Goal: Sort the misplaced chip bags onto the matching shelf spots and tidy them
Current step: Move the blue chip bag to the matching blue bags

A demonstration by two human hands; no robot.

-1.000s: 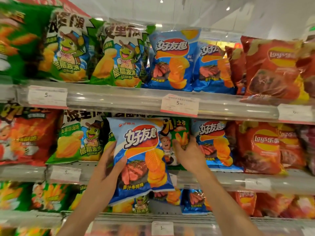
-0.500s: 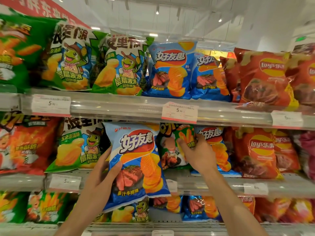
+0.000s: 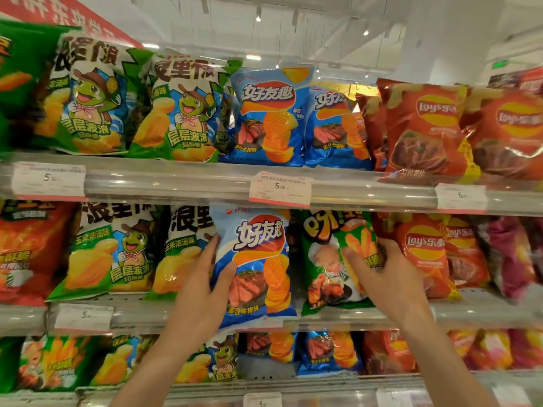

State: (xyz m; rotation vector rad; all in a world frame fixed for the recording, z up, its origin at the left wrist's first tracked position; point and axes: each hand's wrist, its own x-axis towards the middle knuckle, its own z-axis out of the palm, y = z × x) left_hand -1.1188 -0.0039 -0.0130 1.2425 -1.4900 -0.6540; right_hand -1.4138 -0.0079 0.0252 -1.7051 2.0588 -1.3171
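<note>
Blue bag: glossy blue foil chip bag with red-and-orange logo, steak and ridged chips printed on front; upright, slightly tilted, at the middle shelf front, its lower edge overhanging the rail.
Green bag: shiny green chip bag with orange lettering, fries and a cartoon figure; upright on the middle shelf, just right of the blue bag.

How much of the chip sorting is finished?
Looks done: the top shelf, grouped by kind. In hand: the left hand grips a blue bag on the middle shelf, and the right hand holds a green fries bag standing between blue and red bags. Left: moving the green one and straightening the rows.
</note>
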